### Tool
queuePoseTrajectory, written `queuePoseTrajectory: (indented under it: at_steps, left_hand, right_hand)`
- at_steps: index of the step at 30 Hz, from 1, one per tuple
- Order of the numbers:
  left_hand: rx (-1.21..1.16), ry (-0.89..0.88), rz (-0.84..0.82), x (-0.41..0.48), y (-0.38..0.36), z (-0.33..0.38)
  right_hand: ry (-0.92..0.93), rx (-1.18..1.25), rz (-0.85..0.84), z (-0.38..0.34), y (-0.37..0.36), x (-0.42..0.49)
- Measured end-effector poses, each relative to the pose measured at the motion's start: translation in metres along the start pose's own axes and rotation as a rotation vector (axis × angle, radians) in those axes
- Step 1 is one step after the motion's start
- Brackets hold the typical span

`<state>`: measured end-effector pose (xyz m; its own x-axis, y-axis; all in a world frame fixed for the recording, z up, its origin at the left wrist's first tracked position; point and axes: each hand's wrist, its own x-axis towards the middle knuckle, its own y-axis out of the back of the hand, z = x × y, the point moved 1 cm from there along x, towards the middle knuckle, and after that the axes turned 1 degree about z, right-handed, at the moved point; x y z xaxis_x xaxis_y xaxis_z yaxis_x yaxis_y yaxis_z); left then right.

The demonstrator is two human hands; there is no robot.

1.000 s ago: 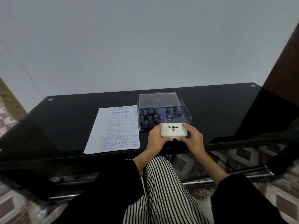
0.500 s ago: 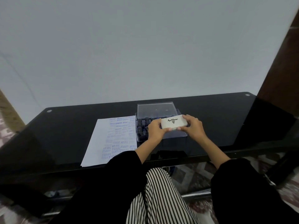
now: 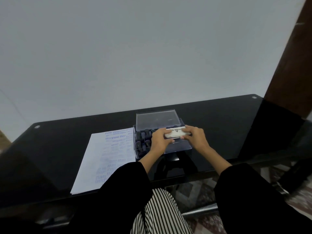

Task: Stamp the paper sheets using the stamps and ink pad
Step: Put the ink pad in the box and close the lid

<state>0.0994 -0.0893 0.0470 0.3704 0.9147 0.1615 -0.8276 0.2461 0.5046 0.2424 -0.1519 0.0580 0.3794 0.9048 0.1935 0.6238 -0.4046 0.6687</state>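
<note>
A white Artline ink pad (image 3: 175,132) is held over the right half of a clear plastic stamp box (image 3: 177,147). My left hand (image 3: 160,140) grips its left end and my right hand (image 3: 195,137) grips its right end. Several dark stamps (image 3: 143,138) stand in the box's left compartments. The box's clear lid (image 3: 157,119) stands open behind. A white paper sheet (image 3: 104,157) covered with blue stamp marks lies flat to the left of the box; my left sleeve hides its near right corner.
Everything rests on a black glass table (image 3: 59,141) against a pale wall. A dark wooden post (image 3: 290,53) rises at the right. My striped lap and a patterned floor show below the table's near edge.
Both hands have carried the ink pad away from the table's near edge and up over the stamp box. The camera has tilted upward.
</note>
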Motion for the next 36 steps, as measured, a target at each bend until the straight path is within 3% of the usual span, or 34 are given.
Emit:
queuePoseTrajectory:
  at_steps: [8,12,16,26,31,36]
  left_hand:
    - [0.497,-0.298,-0.111,0.008,0.007,-0.003]
    - [0.699,-0.344,-0.125,0.013,0.008,-0.006]
    - [0.676,-0.331,-0.160,0.016,0.008,-0.011]
    - [0.737,-0.366,-0.129,0.025,0.004,-0.016]
    - [0.784,-0.361,-0.104,0.026,0.001,-0.017]
    - [0.728,-0.321,-0.164,0.029,0.002,-0.019]
  right_hand:
    - [0.145,-0.127,-0.023,0.007,-0.005,0.009]
    - [0.173,-0.294,-0.120,0.006,-0.004,0.016]
    - [0.309,-0.675,-0.124,-0.002,-0.004,0.023]
    - [0.485,-0.880,-0.105,0.002,-0.008,0.026]
    - [0.496,-0.907,-0.128,0.005,-0.008,0.028]
    - [0.359,-0.661,-0.154,0.014,-0.007,0.030]
